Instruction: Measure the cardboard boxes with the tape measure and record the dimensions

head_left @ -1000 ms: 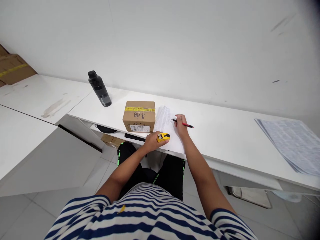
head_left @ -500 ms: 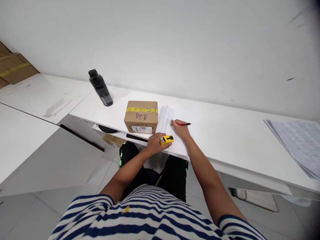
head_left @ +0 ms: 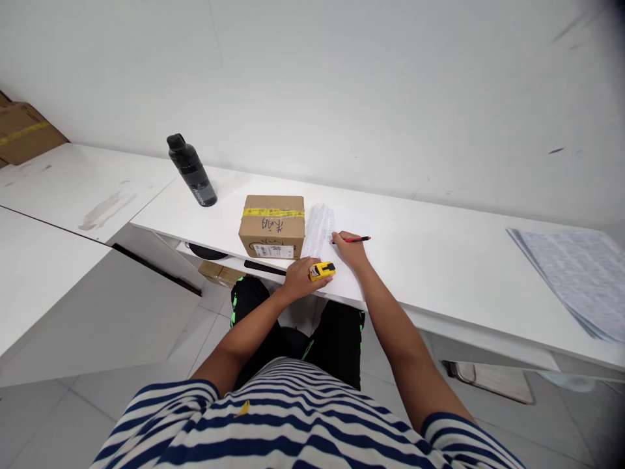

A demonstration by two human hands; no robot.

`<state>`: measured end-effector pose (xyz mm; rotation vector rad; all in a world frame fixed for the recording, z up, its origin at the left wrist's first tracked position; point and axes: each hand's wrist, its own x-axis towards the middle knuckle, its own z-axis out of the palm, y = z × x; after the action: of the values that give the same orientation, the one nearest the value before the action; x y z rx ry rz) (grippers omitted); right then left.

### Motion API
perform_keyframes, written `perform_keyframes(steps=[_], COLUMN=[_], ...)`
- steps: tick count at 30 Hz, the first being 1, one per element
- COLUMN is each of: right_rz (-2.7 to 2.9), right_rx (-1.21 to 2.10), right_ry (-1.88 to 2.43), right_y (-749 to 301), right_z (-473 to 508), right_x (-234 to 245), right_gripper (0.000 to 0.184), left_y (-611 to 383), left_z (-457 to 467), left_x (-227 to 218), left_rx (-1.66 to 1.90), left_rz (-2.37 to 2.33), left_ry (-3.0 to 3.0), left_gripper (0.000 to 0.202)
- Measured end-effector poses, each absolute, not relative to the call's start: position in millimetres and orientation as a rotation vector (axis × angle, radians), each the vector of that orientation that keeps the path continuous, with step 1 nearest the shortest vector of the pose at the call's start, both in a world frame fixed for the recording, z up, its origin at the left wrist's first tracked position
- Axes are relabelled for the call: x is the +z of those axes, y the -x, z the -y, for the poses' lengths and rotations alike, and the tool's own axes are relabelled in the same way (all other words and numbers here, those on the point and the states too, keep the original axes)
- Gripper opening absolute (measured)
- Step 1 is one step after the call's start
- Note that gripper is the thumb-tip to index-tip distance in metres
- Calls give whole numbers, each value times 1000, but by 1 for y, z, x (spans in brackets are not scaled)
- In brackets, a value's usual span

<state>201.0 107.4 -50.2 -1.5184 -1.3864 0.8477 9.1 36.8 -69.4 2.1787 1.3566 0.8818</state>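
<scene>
My left hand (head_left: 299, 280) is closed round a yellow and black tape measure (head_left: 323, 270), resting at the front edge of the desk on the lower part of a white paper (head_left: 347, 281). A red and black pen (head_left: 359, 239) is gripped in my right hand (head_left: 350, 251), its tip down at the paper. Under the pen side lies a sheet with dense writing or print (head_left: 319, 229), too small to read. Just left of the paper stands a cardboard box (head_left: 271, 226) with yellow tape, handwriting and a white label.
A dark water bottle (head_left: 193, 170) stands left of the box. Printed sheets (head_left: 569, 277) lie at the desk's right end. The white desk (head_left: 439, 260) runs along a wall. Larger cartons (head_left: 27, 133) sit far left; a small carton (head_left: 219, 273) is below the desk.
The whole view has shifted slightly, so things appear a little further left. Both hands keep their holds, and the pen has barely moved on the paper.
</scene>
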Motion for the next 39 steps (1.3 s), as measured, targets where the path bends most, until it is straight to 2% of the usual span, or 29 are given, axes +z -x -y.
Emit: perform_keyframes(steps=[39], right_rz=[1330], right_rx=[816], right_ry=[1540], right_y=[-203], right_z=[-106], right_x=[-53], right_gripper=[33], left_y=[-10], left_z=[-37], left_x=[-71], left_rx=[912], left_rz=[-1334], left_ry=[-2164], left_gripper=[50])
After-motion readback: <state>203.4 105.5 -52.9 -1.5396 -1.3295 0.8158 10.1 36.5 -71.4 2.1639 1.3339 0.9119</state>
